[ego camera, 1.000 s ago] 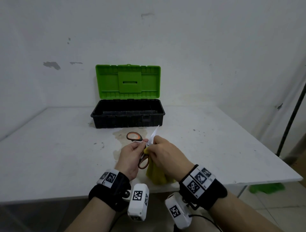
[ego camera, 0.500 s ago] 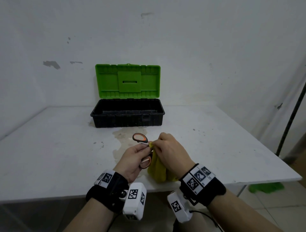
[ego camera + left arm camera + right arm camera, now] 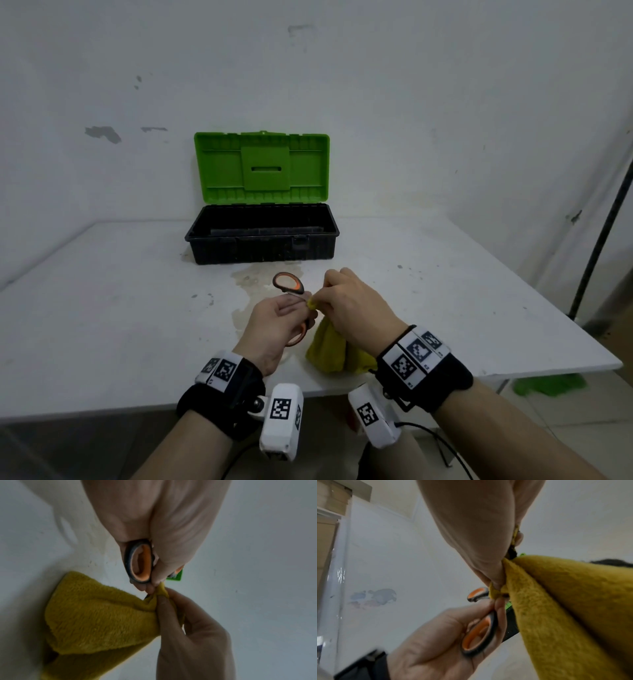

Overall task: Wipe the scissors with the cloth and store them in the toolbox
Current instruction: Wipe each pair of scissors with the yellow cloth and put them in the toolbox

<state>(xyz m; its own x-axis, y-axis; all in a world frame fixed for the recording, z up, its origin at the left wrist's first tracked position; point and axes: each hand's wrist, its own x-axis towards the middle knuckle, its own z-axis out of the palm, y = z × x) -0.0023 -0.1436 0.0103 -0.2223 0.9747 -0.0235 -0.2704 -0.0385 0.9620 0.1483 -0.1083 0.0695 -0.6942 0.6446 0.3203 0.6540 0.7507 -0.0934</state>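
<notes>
Item: scissors (image 3: 290,288), handles gripped in my left hand (image 3: 274,320) above the surface (image 3: 102,308), steadied for wiping. Right hand (image 3: 352,308) fingers pinch yellow cloth (image 3: 329,349) around blades. Toolbox (image 3: 262,246) open behind, ready for storage.

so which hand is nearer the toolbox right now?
Right, slightly. The right hand pinches the cloth just front-right of the toolbox; the left hand, holding the scissors, sits farther back.
</notes>
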